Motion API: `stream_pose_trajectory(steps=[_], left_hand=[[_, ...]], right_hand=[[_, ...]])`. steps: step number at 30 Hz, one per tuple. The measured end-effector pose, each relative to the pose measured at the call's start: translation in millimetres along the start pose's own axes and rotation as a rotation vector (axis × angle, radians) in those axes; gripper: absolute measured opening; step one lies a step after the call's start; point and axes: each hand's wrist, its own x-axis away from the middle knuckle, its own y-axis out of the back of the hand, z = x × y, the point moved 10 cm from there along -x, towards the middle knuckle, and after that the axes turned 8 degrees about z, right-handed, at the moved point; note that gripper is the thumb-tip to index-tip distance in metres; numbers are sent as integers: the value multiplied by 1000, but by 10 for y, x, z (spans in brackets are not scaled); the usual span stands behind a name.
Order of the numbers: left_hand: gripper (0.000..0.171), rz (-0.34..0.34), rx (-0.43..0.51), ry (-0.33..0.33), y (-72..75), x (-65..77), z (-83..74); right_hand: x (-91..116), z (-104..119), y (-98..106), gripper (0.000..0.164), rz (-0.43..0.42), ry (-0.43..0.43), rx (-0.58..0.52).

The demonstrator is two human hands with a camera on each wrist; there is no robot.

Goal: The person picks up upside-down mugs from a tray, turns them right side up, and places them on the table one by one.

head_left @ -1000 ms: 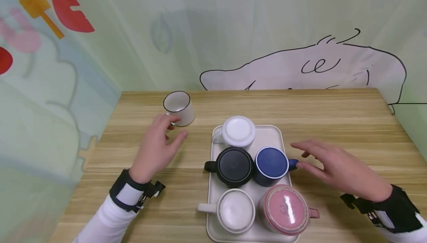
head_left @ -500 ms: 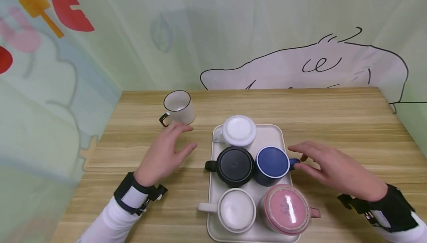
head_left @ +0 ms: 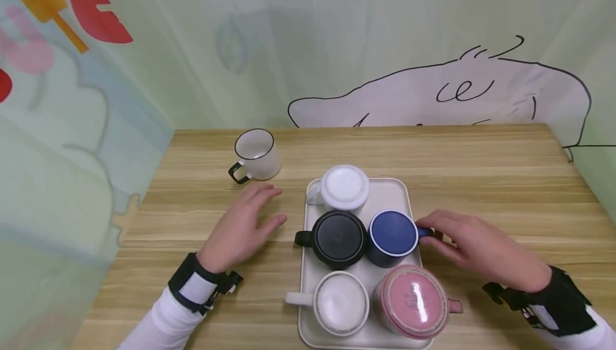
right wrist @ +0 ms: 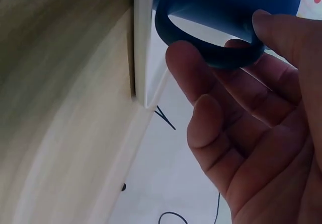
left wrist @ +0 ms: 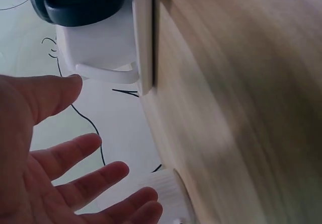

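On the white tray (head_left: 387,192) several mugs stand upside down. My right hand (head_left: 481,243) is at the blue mug (head_left: 392,232), with the thumb on one side of its handle (right wrist: 216,55) and curled fingers on the other, pinching it. The mug still rests on the tray. My left hand (head_left: 238,230) hovers left of the tray, fingers loosely spread, holding nothing. Beyond that hand, an upright white mug with a black rim (head_left: 262,163) stands on the table, its black handle pointing toward the front left.
Around the blue mug on the tray are a black mug (head_left: 339,239), a pink mug (head_left: 413,302), and two white mugs, one at the back (head_left: 344,187) and one in front (head_left: 340,304). A printed cloth (head_left: 337,35) hangs behind the wooden table (head_left: 481,163).
My left hand has drawn back from the black-rimmed mug, toward me and slightly right, uncovering its handle. My right hand has closed its fingers on the blue mug's handle.
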Motion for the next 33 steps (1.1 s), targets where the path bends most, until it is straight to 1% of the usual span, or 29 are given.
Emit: stream_pose_trajectory(steps=[4,7,10,14,18,22,30,33], left_hand=[[59,25,-3,49,-64,18,73],[59,36,2,71,-101,29,111],[60,37,11,75,-118,34,120],[59,28,27,67,-110,33,103],[57,19,45,55,-96,29,77],[55,7,54,45,-77,26,46],[52,-13,75,31,-35,-2,-16],[51,-21,86,27,-21,-17,-34]], right_hand=[[-18,-4,-41,30,25,2,-26],[-14,-13,-60,30,31,9,-48],[3,-28,-66,31,28,17,-49],[36,-28,-30,34,1,39,-20],[76,-16,53,38,-39,68,4],[107,-21,160,40,-74,77,-4],[122,-88,385,35,-131,6,-3],[105,-100,471,36,-161,-1,-38]])
